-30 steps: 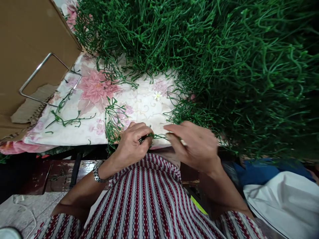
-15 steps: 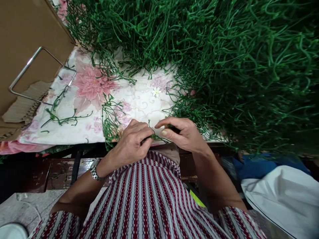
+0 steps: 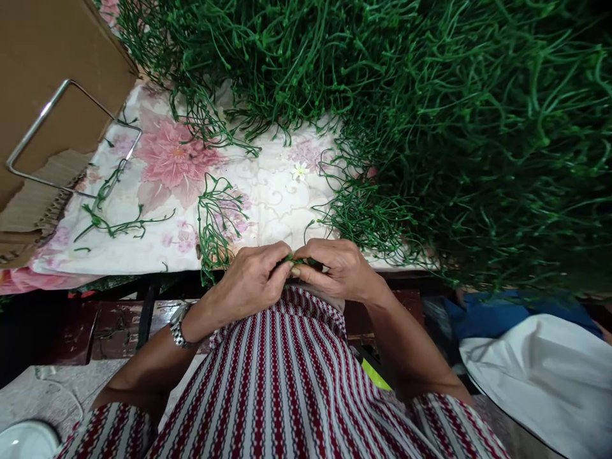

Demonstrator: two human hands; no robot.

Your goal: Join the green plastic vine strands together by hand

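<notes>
My left hand (image 3: 252, 274) is closed in a pinch round green branched stems that look like plastic. Their forked ends (image 3: 217, 213) fan out on its far left side, over the cloth. My right hand (image 3: 340, 269) is also closed, thumb and forefinger meeting the left fingertips at the table's front edge. Between the two pinches a short bit of green stem (image 3: 301, 260) shows; the rest of it is hidden by the fingers. A large heap of the same green stems (image 3: 382, 95) lies beyond and to the right of my hands.
A floral cloth (image 3: 272, 197) covers the table. At the left stand a cardboard box (image 3: 52, 64) and a bent metal wire frame (image 3: 43, 118), with a few loose stems (image 3: 129, 224) nearby. White fabric (image 3: 540, 376) hangs low at the right.
My right hand has moved left and closed, its fingertips now against those of my left hand. The green strands that showed between the hands are now mostly covered.
</notes>
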